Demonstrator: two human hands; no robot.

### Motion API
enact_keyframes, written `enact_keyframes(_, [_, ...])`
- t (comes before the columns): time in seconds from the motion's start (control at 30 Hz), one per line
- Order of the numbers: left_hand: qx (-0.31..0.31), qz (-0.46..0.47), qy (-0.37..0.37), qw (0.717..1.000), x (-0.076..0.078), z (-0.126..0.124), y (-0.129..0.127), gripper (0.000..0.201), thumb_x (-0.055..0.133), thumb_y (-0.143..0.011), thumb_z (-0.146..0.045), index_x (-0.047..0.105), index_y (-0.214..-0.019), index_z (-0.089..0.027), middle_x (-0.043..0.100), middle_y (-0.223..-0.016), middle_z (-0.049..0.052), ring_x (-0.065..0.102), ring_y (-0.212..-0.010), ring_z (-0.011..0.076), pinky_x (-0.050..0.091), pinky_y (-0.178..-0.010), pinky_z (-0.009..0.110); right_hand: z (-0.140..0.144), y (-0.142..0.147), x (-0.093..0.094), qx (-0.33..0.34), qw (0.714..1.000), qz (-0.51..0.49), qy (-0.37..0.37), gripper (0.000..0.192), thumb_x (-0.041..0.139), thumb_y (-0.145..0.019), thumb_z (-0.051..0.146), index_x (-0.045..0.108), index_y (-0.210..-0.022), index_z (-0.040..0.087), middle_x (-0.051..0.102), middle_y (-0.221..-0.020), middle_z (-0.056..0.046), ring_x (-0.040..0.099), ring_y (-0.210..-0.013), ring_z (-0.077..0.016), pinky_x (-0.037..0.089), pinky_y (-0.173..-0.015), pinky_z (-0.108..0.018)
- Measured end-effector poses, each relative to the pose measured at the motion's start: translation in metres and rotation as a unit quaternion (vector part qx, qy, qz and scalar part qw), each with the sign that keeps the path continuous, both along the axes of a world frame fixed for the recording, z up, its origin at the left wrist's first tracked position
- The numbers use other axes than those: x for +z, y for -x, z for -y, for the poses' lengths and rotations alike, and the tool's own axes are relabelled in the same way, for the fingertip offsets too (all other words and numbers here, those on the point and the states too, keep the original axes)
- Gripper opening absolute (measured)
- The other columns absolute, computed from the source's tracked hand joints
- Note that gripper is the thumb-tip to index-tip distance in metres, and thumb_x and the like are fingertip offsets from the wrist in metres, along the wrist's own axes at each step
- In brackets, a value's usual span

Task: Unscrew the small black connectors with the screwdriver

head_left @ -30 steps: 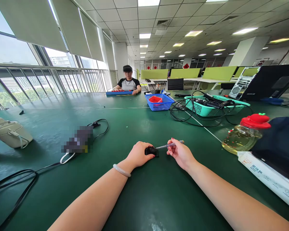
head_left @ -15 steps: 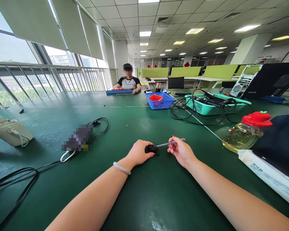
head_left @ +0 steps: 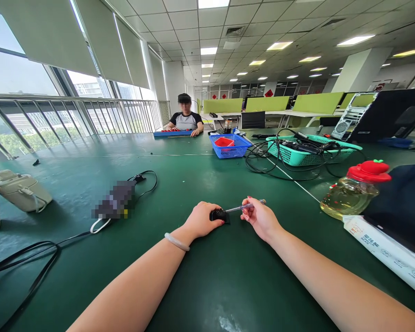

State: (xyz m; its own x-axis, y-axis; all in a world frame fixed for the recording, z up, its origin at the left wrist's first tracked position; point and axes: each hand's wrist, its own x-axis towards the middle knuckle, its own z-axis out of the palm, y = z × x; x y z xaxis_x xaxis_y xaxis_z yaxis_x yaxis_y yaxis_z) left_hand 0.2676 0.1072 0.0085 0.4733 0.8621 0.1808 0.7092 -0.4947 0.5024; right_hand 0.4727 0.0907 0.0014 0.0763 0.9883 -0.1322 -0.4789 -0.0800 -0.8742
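Observation:
My left hand [head_left: 201, 220] rests on the green table [head_left: 207, 276] and pins a small black part [head_left: 219, 215] under its fingertips. My right hand [head_left: 261, 217] grips a thin clear-handled screwdriver [head_left: 246, 205] whose metal tip points left into the black part. A pale bangle [head_left: 176, 242] circles my left wrist. Both forearms reach in from the bottom of the view.
A cream bag [head_left: 22, 191] and black cables [head_left: 24, 258] lie at left. A blue basket [head_left: 230, 146] and a teal basket with cables [head_left: 307, 152] stand behind. A red-capped bottle [head_left: 356, 189] and a white box [head_left: 383, 251] sit at right. A person [head_left: 186, 117] sits at the far end.
Both hands hold nearly the same pose; only the view has shifted slightly, and the screwdriver tip stays at the black part.

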Motion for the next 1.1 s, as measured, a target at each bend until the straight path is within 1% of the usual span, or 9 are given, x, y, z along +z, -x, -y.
enact_keyframes(0.23, [-0.005,-0.003,-0.001,1.000,0.0003,0.0005,-0.0004,0.033,0.070,-0.077,-0.036,0.071,-0.108,-0.026,0.072,-0.109,0.003,0.060,-0.109,0.0273,0.046,-0.099,0.039,0.0029,0.0003,0.0027,0.025,1.000,-0.003,-0.013,0.033,0.082,-0.062,0.046,0.065,-0.065,0.018,0.051,-0.053,0.002,0.042,-0.048,-0.0104,0.045,-0.055,-0.030])
enact_keyframes(0.53, [-0.006,-0.007,-0.008,1.000,-0.0012,0.0000,0.0004,0.034,0.070,-0.077,-0.036,0.070,-0.109,-0.026,0.072,-0.108,0.004,0.060,-0.108,0.0269,0.046,-0.099,0.039,0.0021,-0.0005,0.0026,0.004,1.000,-0.012,0.001,0.030,0.081,-0.062,0.043,0.065,-0.063,0.018,0.051,-0.051,0.002,0.042,-0.047,-0.0103,0.045,-0.055,-0.029])
enact_keyframes(0.63, [-0.013,-0.006,-0.011,1.000,-0.0009,0.0000,0.0000,0.033,0.070,-0.076,-0.034,0.070,-0.108,-0.026,0.072,-0.105,0.003,0.061,-0.104,0.0258,0.046,-0.099,0.038,0.0035,0.0007,0.0047,0.016,1.000,-0.013,-0.001,0.031,0.080,-0.062,0.045,0.064,-0.061,0.019,0.049,-0.048,0.003,0.040,-0.045,-0.0098,0.045,-0.054,-0.029])
enact_keyframes(0.73, [-0.012,-0.009,-0.016,1.000,-0.0006,0.0001,-0.0005,0.032,0.068,-0.076,-0.030,0.070,-0.108,-0.026,0.073,-0.106,0.003,0.061,-0.105,0.0261,0.046,-0.098,0.038,0.0046,0.0002,0.0063,0.032,0.999,-0.002,-0.012,0.033,0.077,-0.066,0.047,0.061,-0.057,0.019,0.044,-0.043,0.004,0.034,-0.041,-0.0087,0.044,-0.054,-0.030])
enact_keyframes(0.8, [-0.011,-0.008,-0.014,1.000,-0.0003,0.0003,-0.0006,0.032,0.068,-0.077,-0.032,0.070,-0.109,-0.026,0.072,-0.108,0.003,0.060,-0.107,0.0264,0.046,-0.099,0.039,0.0045,-0.0008,0.0065,0.024,0.999,0.003,-0.025,0.034,0.075,-0.068,0.048,0.060,-0.055,0.020,0.041,-0.041,0.005,0.032,-0.040,-0.0084,0.044,-0.054,-0.030])
enact_keyframes(0.87, [-0.012,-0.007,-0.009,1.000,0.0003,0.0006,-0.0006,0.032,0.068,-0.078,-0.036,0.070,-0.109,-0.026,0.072,-0.108,0.003,0.060,-0.107,0.0264,0.046,-0.098,0.039,0.0037,-0.0015,0.0059,0.001,0.999,0.009,-0.045,0.034,0.075,-0.068,0.048,0.060,-0.055,0.020,0.042,-0.042,0.005,0.032,-0.041,-0.0087,0.042,-0.053,-0.029])
enact_keyframes(0.93, [-0.012,-0.008,-0.007,1.000,0.0007,0.0006,-0.0007,0.032,0.069,-0.078,-0.037,0.070,-0.109,-0.026,0.072,-0.106,0.003,0.060,-0.106,0.0262,0.046,-0.098,0.039,0.0030,-0.0011,0.0048,-0.010,0.997,0.032,-0.070,0.033,0.075,-0.068,0.049,0.060,-0.059,0.020,0.045,-0.045,0.004,0.035,-0.043,-0.0093,0.041,-0.053,-0.029])
enact_keyframes(1.0, [-0.012,-0.008,-0.007,1.000,0.0007,0.0004,-0.0009,0.032,0.069,-0.078,-0.036,0.070,-0.109,-0.026,0.072,-0.106,0.003,0.060,-0.107,0.0263,0.046,-0.099,0.039,0.0035,0.0000,0.0041,0.001,0.993,0.078,-0.090,0.034,0.071,-0.071,0.051,0.060,-0.061,0.020,0.046,-0.046,0.004,0.039,-0.044,-0.0103,0.039,-0.052,-0.028])
enact_keyframes(1.1, [-0.010,-0.007,-0.009,1.000,-0.0001,-0.0001,-0.0010,0.034,0.069,-0.078,-0.034,0.069,-0.110,-0.025,0.072,-0.108,0.004,0.059,-0.109,0.0267,0.045,-0.101,0.040,0.0087,0.0014,0.0058,0.033,0.973,0.195,-0.122,0.040,0.060,-0.079,0.055,0.056,-0.059,0.021,0.043,-0.045,0.003,0.041,-0.045,-0.0124,0.031,-0.046,-0.027])
